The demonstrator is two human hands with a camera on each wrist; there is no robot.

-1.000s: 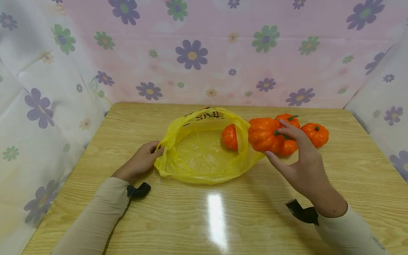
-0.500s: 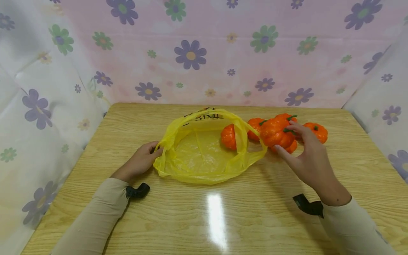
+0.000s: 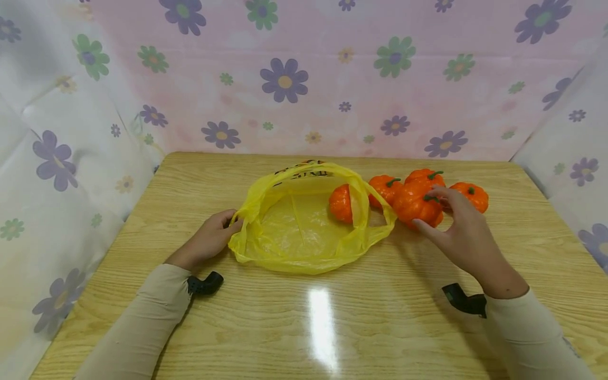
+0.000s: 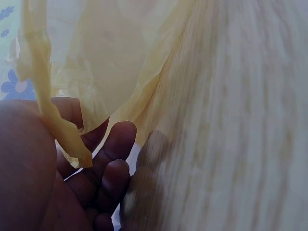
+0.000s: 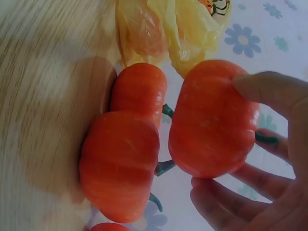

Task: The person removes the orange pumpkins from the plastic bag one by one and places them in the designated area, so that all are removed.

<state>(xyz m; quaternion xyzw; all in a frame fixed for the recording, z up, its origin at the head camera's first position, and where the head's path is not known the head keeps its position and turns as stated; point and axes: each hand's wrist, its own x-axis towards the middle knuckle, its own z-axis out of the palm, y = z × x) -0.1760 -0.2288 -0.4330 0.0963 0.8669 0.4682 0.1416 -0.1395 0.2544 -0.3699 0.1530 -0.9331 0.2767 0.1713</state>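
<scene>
A yellow plastic bag (image 3: 304, 264) lies with its mouth spread wide on the table, and an orange toy pumpkin (image 3: 340, 203) shows inside its right part. My left hand (image 3: 211, 236) holds the bag's left edge; in the left wrist view a strip of the bag (image 4: 67, 137) passes between thumb and loosely curled fingers. My right hand (image 3: 467, 235) grips another pumpkin (image 3: 414, 205) by its sides, thumb and fingers spread round it. In the right wrist view this held pumpkin (image 5: 214, 120) is raised beside the others, its green stem toward the palm.
Near the held pumpkin, more pumpkins rest on the wooden table (image 3: 266, 322): one behind the bag's right handle (image 3: 383, 186), one farther back (image 3: 424, 177), one at the right (image 3: 472, 195). Flowered cloth (image 3: 304, 111) stands behind the table and at both sides.
My right hand has moved right with its pumpkin, from the bag's right edge to above the other pumpkins. The bag's right handle now shows. My left hand stays at the bag.
</scene>
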